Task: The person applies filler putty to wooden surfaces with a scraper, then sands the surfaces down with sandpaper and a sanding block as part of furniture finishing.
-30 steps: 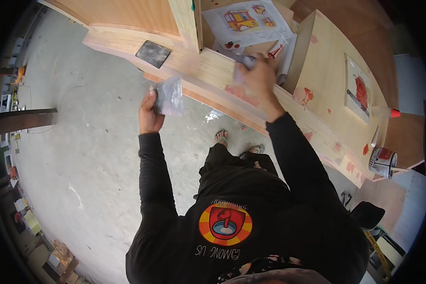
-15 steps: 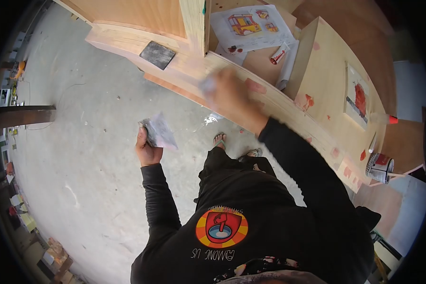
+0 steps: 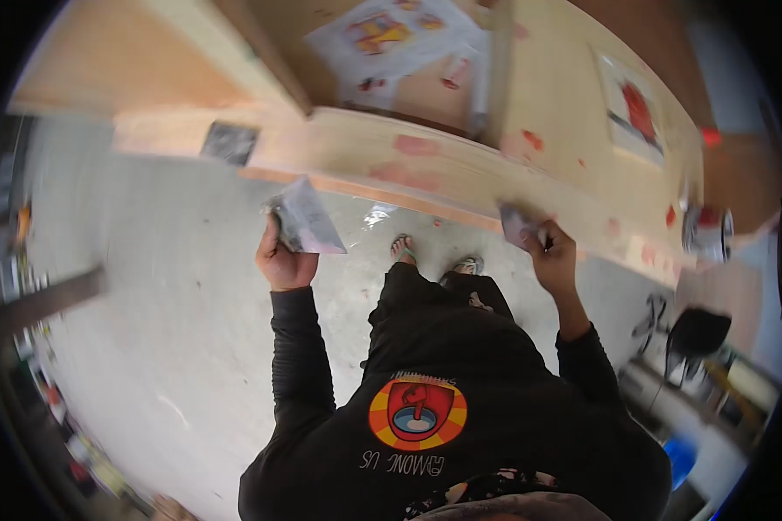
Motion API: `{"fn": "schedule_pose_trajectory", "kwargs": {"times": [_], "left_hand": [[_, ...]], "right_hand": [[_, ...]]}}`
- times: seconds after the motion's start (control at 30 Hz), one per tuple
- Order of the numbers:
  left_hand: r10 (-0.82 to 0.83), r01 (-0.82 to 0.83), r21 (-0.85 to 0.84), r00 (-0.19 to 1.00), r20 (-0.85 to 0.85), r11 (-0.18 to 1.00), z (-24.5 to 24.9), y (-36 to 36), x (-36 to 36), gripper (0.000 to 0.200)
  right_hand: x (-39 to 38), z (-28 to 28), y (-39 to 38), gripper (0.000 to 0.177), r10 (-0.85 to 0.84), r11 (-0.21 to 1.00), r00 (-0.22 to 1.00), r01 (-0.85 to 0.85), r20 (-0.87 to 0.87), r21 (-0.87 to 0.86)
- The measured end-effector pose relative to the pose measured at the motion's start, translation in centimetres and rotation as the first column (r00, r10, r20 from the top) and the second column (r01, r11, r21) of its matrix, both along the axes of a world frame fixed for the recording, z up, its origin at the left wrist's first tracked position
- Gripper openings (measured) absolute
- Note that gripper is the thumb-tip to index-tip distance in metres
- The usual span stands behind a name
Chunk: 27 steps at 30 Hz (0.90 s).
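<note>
My left hand (image 3: 287,262) is closed on a flat putty scraper (image 3: 314,224) smeared with pinkish-grey filler, held over the floor just short of the wooden ledge. A smaller grey putty scraper (image 3: 514,224) is pinched in the fingers of my right hand (image 3: 554,259), its blade overlapping the near edge of the wood. Pinkish patches (image 3: 417,145) mark the pale wooden ledge (image 3: 469,169) in front of me. On the ledge's left part lies a dark square pad (image 3: 229,142).
Printed drawings (image 3: 343,48) lie inside the wooden frame. A board with a red smear (image 3: 636,108) rests on the right panel, with a can (image 3: 708,233) by its corner. A black chair (image 3: 699,333) stands at right; my feet (image 3: 402,249) are on the concrete floor.
My right hand has drawn back from the ledge with its scraper, toward my body and to the right. The left hand still holds its scraper. The view has shifted.
</note>
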State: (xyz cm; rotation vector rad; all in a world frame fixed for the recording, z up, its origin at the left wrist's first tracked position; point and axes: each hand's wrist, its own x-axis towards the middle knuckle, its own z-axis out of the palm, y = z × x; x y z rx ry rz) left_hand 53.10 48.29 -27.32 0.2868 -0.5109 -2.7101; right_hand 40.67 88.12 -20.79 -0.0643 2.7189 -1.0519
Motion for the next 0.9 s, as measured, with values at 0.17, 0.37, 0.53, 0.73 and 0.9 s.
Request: {"fn": "schedule_pose_trajectory", "kwargs": {"times": [0.17,0.37,0.53,0.73,0.9], "left_hand": [[-0.296,0.296,-0.017,0.951,-0.087,0.955,3.7,7.1,-4.9,0.037],[-0.475,0.505,-0.201,0.862,0.18,0.84,7.1,21.5,-8.4,0.031],[-0.445,0.5,-0.32,0.865,0.233,0.805,7.5,31.5,-6.9,0.029],[-0.446,0.464,-0.453,0.882,0.154,0.761,7.2,36.9,-3.7,0.033],[-0.691,0.799,-0.368,0.598,0.406,0.475,5.4,38.0,-2.1,0.027]], "right_hand": [[4.0,0.3,5.7,0.014,-0.375,0.591,0.913,0.367,0.158,-0.718],[5.8,0.6,5.7,0.018,-0.525,0.214,0.839,0.29,0.141,-0.933],[10.2,0.7,7.7,0.036,-0.553,0.591,0.83,0.33,-0.072,-0.736],[17.4,-2.2,16.3,0.034,0.236,0.962,0.972,-0.234,0.008,0.141],[20.0,-0.6,22.3,0.026,-0.513,0.502,0.851,0.408,0.117,-0.763]]}}
